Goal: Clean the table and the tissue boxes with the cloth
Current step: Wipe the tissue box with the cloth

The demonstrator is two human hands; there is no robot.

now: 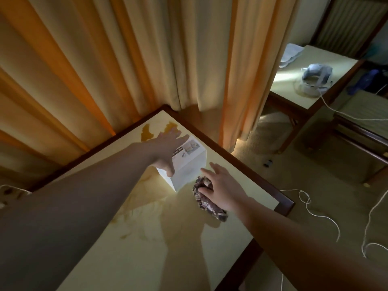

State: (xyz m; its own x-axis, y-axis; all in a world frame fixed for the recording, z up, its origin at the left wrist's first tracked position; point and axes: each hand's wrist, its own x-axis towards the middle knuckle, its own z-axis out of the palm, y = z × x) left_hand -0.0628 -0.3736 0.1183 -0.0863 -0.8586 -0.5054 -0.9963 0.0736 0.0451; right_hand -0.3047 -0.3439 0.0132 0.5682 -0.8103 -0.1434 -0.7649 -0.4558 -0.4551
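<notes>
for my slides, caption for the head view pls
Left hand steadies the white tissue box while right hand presses the cloth on the stained table.

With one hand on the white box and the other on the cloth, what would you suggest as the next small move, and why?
Probably lift the white box with the left hand and sweep the cloth under it. The right hand presses the cloth on the table right beside the box, and brownish stains spread around its base, so the box blocks the wiping.

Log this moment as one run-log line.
left hand: on tissue box top | right hand: pressing cloth on table | stains: remain
</notes>
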